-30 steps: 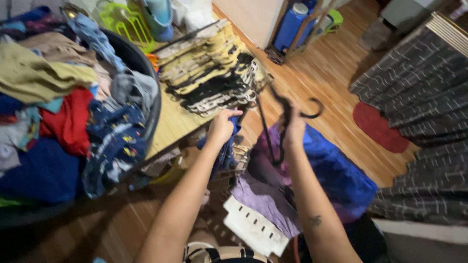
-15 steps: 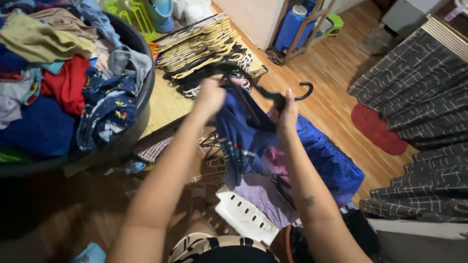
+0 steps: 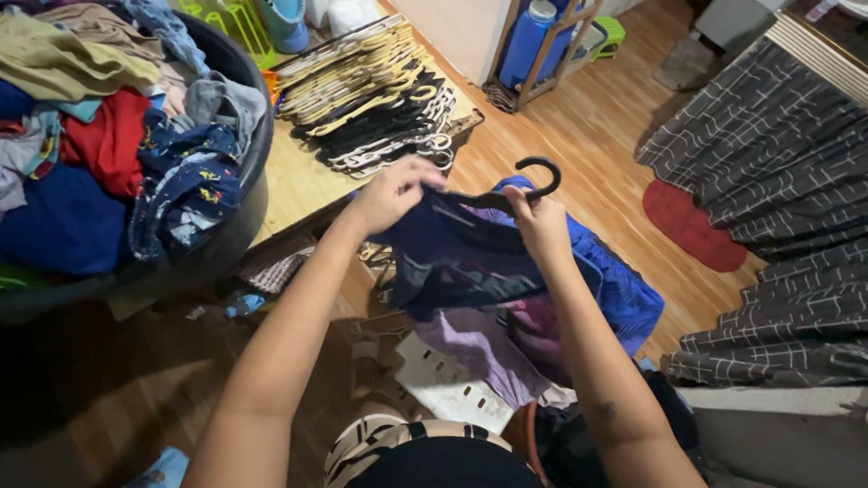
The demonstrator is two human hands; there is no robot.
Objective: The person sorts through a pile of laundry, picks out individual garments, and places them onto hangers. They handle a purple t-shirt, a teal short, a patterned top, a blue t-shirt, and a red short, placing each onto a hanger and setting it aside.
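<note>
My left hand [image 3: 394, 190] pinches the upper edge of a dark blue garment [image 3: 457, 258] at its left shoulder. My right hand [image 3: 538, 221] grips the black hanger [image 3: 515, 188] just below its hook, together with the garment's right side. The hanger's arms lie inside the cloth, and the garment hangs spread between both hands. Under it sits a heap of clothes, purple [image 3: 484, 348] and bright blue [image 3: 619, 289], in a white basket [image 3: 443, 384].
A stack of cream and black hangers [image 3: 371, 90] lies on a low wooden table [image 3: 298, 185]. A big dark tub [image 3: 244, 172] heaped with mixed clothes stands at left. Dark patterned curtain [image 3: 778, 181] at right, red mat [image 3: 687, 226] on the wood floor, blue bottle [image 3: 524, 41] behind.
Both hands rose from the basket with the garment and hanger. The hanger went from dangling loosely to sitting inside the garment, which is now pulled out flat between the hands.
</note>
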